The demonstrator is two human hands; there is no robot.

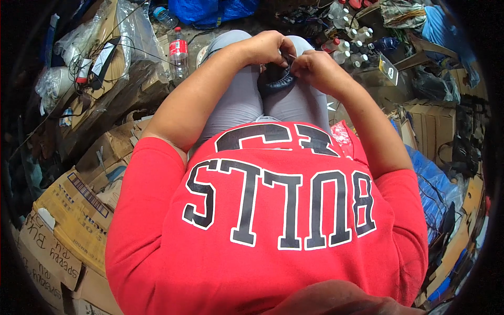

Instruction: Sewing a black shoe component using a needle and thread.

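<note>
A black leather shoe upper (280, 84), with a gathered, stitched-looking front, is held upright between my knees. My left hand (269, 48) is closed on its far edge, fingers curled down over it. My right hand (314, 67) is pinched shut at the right side of the same piece, close to the left fingertips. Whatever lies between the right fingers is too small to make out. Grey trousers (231, 100) on my legs lie under both forearms.
Left of my legs stands a red-labelled plastic bottle (179, 52), near clear plastic and wires. Several capped bottles (341, 48) cluster at the right. Flattened cardboard (84, 205) lies at the left, a cardboard box (433, 126) and blue sheeting (428, 178) at the right.
</note>
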